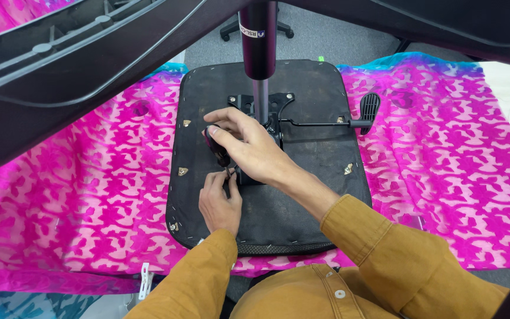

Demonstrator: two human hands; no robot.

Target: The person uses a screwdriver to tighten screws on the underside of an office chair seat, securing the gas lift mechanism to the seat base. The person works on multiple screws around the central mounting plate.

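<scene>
The work in hand looks like fastening the metal mechanism plate (261, 109) to the underside of the chair seat (267, 159), which lies upside down on a pink patterned cloth (444, 147). The right hand (249, 147) has its fingers closed around the dark handle of a screwdriver (215, 146), which points down toward the near edge of the plate. The left hand (219, 201) is just below it, and its fingertips (226, 175) seem pinched at the tip of the tool, probably steadying a screw there, but the screw itself is too small to tell. The gas cylinder (258, 53) stands upright from the plate, and the side lever (349, 123) reaches out to the right with its paddle beyond the edge of the seat. Two screws at the far corners of the plate appear already in place. I judge that the step is the driving of a near screw. The next move calls for keeping the tool upright on the screw head, pressing down firmly while turning, and taking the left fingers away once the thread bites.
</scene>
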